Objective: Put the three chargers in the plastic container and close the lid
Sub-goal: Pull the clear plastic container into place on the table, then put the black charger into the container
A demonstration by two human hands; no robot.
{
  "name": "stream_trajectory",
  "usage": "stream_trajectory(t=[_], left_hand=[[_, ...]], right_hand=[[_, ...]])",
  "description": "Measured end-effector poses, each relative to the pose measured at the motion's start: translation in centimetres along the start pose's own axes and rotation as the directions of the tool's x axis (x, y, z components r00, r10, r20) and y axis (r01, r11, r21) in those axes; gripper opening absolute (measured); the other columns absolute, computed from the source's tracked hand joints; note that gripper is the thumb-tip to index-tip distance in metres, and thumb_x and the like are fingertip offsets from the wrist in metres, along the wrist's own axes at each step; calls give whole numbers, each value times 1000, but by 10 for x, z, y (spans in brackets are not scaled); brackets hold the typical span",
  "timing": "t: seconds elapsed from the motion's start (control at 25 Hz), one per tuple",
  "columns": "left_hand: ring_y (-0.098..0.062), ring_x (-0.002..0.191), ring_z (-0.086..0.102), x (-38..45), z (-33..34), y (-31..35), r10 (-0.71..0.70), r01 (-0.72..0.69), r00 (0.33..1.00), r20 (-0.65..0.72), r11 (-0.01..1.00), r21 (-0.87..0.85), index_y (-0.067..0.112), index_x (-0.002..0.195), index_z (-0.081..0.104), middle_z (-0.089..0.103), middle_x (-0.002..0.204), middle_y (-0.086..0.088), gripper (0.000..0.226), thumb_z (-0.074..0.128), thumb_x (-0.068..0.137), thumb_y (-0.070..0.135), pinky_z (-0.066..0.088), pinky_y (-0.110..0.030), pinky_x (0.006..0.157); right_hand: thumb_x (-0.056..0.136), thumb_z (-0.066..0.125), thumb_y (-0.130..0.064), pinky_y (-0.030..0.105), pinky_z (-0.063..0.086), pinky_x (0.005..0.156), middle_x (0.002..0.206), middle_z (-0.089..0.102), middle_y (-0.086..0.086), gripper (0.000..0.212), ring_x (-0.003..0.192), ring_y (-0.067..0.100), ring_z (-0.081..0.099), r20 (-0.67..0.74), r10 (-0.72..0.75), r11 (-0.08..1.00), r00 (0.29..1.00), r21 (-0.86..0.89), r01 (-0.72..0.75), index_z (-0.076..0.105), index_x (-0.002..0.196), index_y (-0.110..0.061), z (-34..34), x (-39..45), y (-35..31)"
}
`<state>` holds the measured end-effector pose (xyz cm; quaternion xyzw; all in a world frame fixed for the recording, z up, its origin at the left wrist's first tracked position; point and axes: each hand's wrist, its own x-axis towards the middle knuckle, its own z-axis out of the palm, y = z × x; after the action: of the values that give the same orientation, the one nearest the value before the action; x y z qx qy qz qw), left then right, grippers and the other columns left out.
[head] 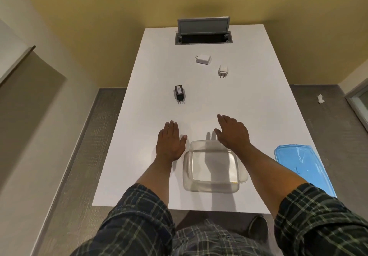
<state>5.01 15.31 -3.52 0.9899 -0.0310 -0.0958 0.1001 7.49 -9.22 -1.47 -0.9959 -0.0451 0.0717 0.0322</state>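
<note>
A clear plastic container (215, 184) stands open and empty near the front of the white table (268, 106). Its blue lid (300, 166) lies flat at the table's right edge. A black charger (179, 93) rests mid-table on the left. Two white chargers lie farther back: a flat one (203, 59) and a smaller one (223, 71) to its right. My left hand (170, 142) lies flat on the table left of the container, holding nothing. My right hand (233, 131) hovers over the container's far rim, fingers extended and empty.
An open grey cable hatch (203, 38) with its raised flap sits at the table's far end. Grey carpet flanks the table on both sides. A crumpled white scrap (320, 98) lies on the floor to the right.
</note>
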Motion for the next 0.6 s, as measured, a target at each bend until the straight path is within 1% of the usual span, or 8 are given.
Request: stream_trajectory(t=[0.08,0.2,0.4,0.6], left_hand=[[-26,160,2,12,3,-5,3,-2,999,35,1000,-26,7,163,9,4,172,-10,72,30,107,47,9,-41,129],[-25,160,-6,27,11,-13,10,0,991,134,998,-70,8,163,0,-7,172,-9,75,29,107,49,4,-41,130],[-23,159,-8,45,29,-25,52,-47,988,148,998,-38,8,162,-4,-11,171,-9,77,29,106,50,0,-39,130],[-20,159,-13,67,41,-40,14,-1,978,207,998,-63,10,162,-9,-16,170,-7,77,27,107,50,-5,-38,129]], right_hand=[[99,46,-40,42,47,95,155,42,6,62,129,30,52,26,-30,999,999,-28,31,31,155,-18,1,16,-7],[99,48,-36,43,46,98,153,44,9,59,131,31,50,54,-47,998,997,-40,50,33,154,-19,5,40,-17],[99,46,-31,43,42,103,156,39,7,59,135,30,46,84,-55,998,995,1,55,31,155,-19,14,75,-40],[99,49,-34,43,43,102,156,39,8,64,136,31,47,115,-62,998,991,41,58,28,156,-16,26,108,-65]])
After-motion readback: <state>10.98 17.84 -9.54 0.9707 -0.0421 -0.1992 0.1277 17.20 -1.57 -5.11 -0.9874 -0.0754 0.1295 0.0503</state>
